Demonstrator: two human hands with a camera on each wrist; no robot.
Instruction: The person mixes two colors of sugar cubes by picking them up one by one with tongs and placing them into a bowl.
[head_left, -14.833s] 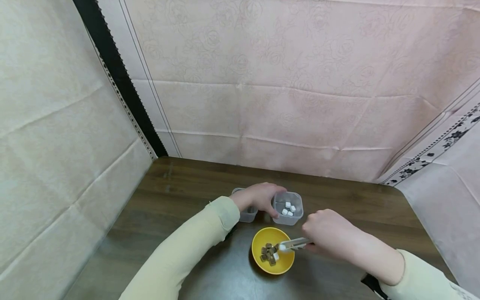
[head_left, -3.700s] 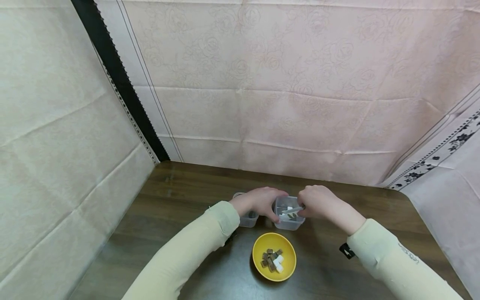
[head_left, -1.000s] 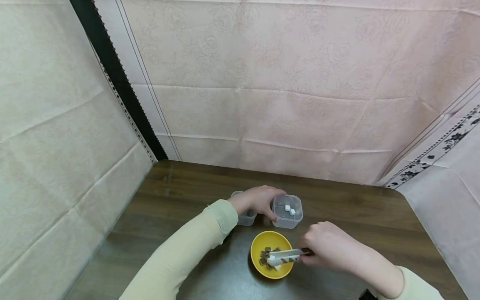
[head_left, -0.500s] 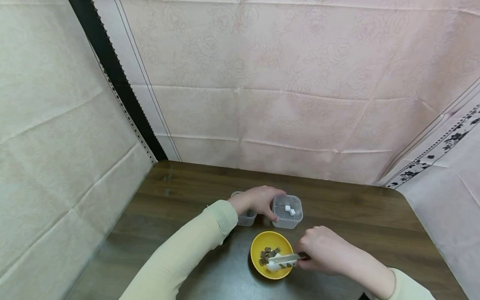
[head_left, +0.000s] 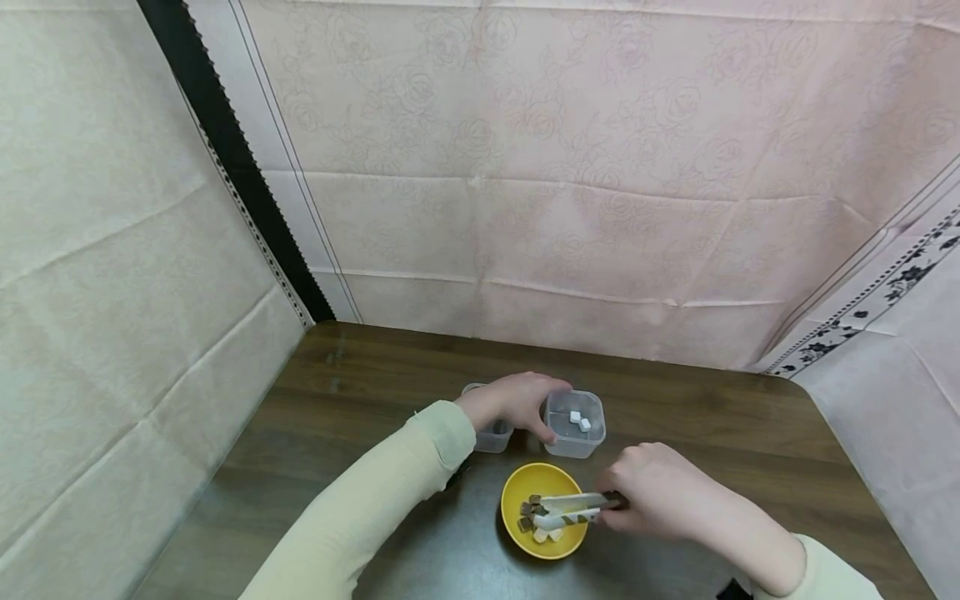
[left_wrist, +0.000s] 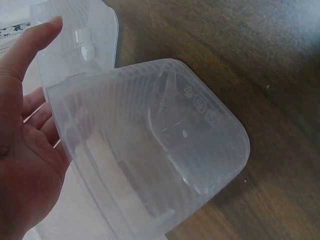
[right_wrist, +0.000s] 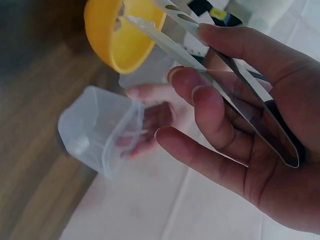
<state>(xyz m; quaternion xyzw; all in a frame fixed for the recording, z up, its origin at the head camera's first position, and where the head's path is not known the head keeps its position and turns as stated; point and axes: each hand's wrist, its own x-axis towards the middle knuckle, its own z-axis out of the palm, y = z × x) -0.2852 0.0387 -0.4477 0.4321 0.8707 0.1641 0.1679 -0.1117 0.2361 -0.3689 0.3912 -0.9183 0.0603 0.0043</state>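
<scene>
A cream cloth (head_left: pixel 112 250) hangs along the far left, and a pink rose-patterned cloth (head_left: pixel 570 167) backs the dark wooden table (head_left: pixel 360 392). On the table, furthest left of the things, stands a clear plastic container (head_left: pixel 491 433), mostly hidden in the head view by the left hand (head_left: pixel 513 400); the left wrist view shows it ribbed and with nothing visible inside. The left hand lies between this container and the second clear container (head_left: pixel 575 423) just to its right, palm against the first one's wall and thumb raised against the second, fingers only loosely bent rather than clamped round either. The second container holds two small white cubes (head_left: pixel 580 419). Nearer the person, just in front of both containers, sits the yellow bowl (head_left: pixel 543 546), with brown cubes (head_left: pixel 529 510) at its left side and pale pieces at the bottom. Reaching into the bowl from the right is a pair of metal tongs (head_left: pixel 570 510), its two blades a little apart, tips over the brown cubes; whether they grip a piece cannot be told. The right hand (head_left: pixel 652 496) holds the tongs at their rear end, fingers curled over the upper blade and thumb beneath, as the right wrist view shows. Both sleeves (head_left: pixel 360 517) are pale yellow.
</scene>
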